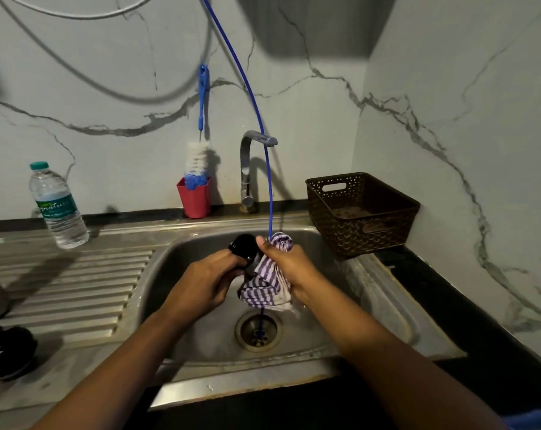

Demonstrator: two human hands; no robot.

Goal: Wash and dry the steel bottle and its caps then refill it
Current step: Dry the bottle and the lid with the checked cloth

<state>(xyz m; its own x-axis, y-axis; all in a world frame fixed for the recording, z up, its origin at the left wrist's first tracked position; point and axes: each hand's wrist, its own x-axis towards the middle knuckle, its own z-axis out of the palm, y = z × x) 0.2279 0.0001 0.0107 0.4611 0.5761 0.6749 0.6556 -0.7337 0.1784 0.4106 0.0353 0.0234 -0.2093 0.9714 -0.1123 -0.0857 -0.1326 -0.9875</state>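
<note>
Two hands meet over the steel sink (176,262), held above the basin and clear of its floor. The left hand (207,283) curls its fingers round a black cap (242,245), whose rounded dark top sticks out past the knuckles toward the back wall. The right hand (289,268) clenches a striped cloth (263,290), purple and white, with the thumb raised against the cap; the bunched cloth presses against the cap's lower part and hides it, and a loose end hangs down between the wrists. I cannot tell what else the cloth may cover. A blue cord (256,107) drops from the top of the frame, passes in front of the faucet (247,169), slips behind the cloth and shows again just above the drain (256,332). On the ribbed drainboard (77,283) to the left stands a plastic water bottle (56,206) with a teal lid, well apart from the hands. Against the marble wall a bottle brush (197,159) hangs with its bristles in a red cup (194,198). A brown basket (362,212) sits on the counter right of the basin. A dark object (7,352) lies at the lower left, too dim to identify.
</note>
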